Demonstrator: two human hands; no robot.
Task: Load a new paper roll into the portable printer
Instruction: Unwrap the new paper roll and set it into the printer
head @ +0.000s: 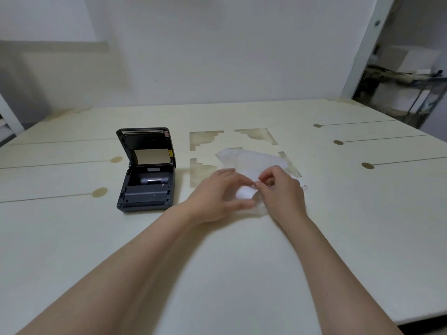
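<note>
A dark grey portable printer (146, 176) stands on the table left of centre, its lid swung up and back so the paper bay shows. To its right, a white paper roll (244, 192) sits between my hands, partly inside a clear plastic wrapper (244, 158) that spreads out behind them. My left hand (217, 193) cups the roll from the left. My right hand (280, 192) pinches at the top edge of the roll or its wrapper; which one I cannot tell. The rest of the roll is hidden by my fingers.
The pale wooden table (217, 262) has several dark slots ending in round holes (99, 192) on both sides and stepped cut-out shapes (205, 139) behind the wrapper. A white post (367, 44) and a cluttered shelf (406, 88) stand at the far right.
</note>
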